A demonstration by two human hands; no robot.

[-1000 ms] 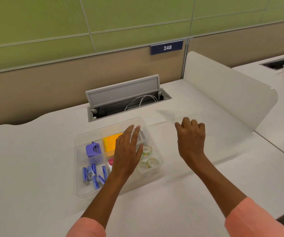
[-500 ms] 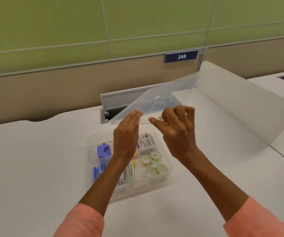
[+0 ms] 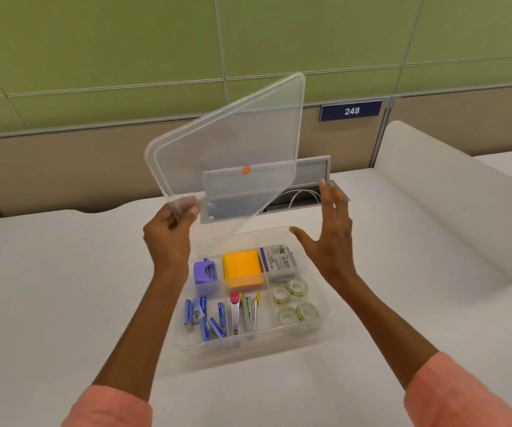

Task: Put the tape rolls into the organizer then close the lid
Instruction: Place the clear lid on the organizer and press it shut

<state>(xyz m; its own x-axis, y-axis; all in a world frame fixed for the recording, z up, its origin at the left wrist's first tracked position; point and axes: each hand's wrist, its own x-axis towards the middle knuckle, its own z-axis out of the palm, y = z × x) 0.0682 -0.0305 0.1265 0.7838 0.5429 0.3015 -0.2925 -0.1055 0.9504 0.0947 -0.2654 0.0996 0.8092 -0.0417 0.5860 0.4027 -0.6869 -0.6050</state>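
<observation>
Your four tape rolls (image 3: 294, 300) already lie in the front right compartment of the clear organizer (image 3: 322, 322), below and a little toward you from your right fingers (image 3: 330, 198). The lid (image 3: 233, 143) is off the organizer, held up and tilted over its far left side. Your left hand (image 3: 168, 238) has the lid's lower corner pinched, with your left fingers (image 3: 187, 204) curled shut on that edge. Your right hand (image 3: 331, 238) is spread wide, palm turned toward the lid, fingers apart and gripping nothing; its fingertips sit just beside the lid's right edge, and you cannot tell whether they touch it. Beneath your left fingers the organizer holds a purple sharpener (image 3: 205, 271), an orange pad of sticky notes (image 3: 242, 268) and blue batteries (image 3: 205, 317). The organizer rests on the white table (image 3: 48, 288).
</observation>
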